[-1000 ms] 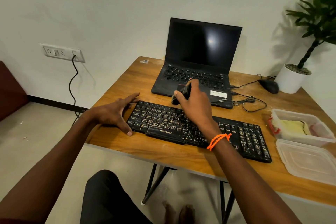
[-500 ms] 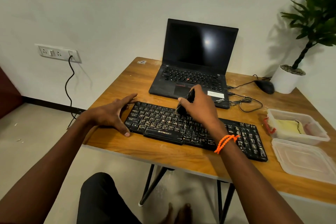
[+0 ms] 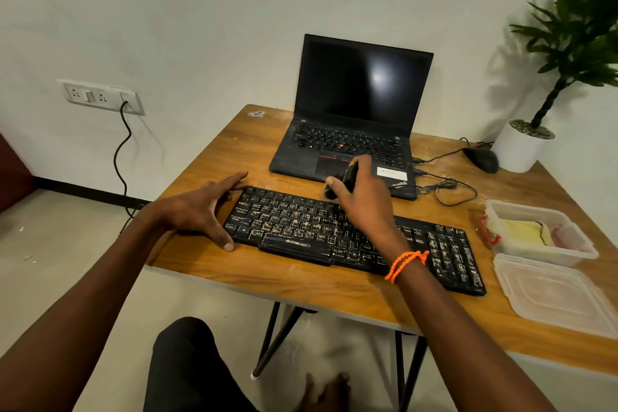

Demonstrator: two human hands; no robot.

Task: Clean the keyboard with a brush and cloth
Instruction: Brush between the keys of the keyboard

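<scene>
— Progress?
— Brushing, not done: keyboard point(image 3: 351, 237) on the bench point(image 3: 301, 281) shows crumbs everywhere. My right grip point(image 3: 363, 201) curls round the brush point(image 3: 341, 182) at the top row; left grip point(image 3: 197, 211) lies flat, steadying the end. Cloth comes later.

Place: a small home or office work corner.
Desk: a wooden-topped desk point(image 3: 207, 264) on black metal legs, pushed against a plain white wall.
Computer gear: an open black laptop point(image 3: 351, 117) with a dark screen, a black external keyboard point(image 3: 294, 227), a wired black mouse point(image 3: 481, 159).
Power: a wall socket strip point(image 3: 100, 97) with one black cable plugged in.
Decor: a green potted plant point(image 3: 521, 147) in a white pot at the desk's far right corner.
Storage: a clear plastic container point(image 3: 541, 237) and its lid point(image 3: 555, 294) lie on the right.
Floor: pale, with a dark skirting line along the wall.
</scene>
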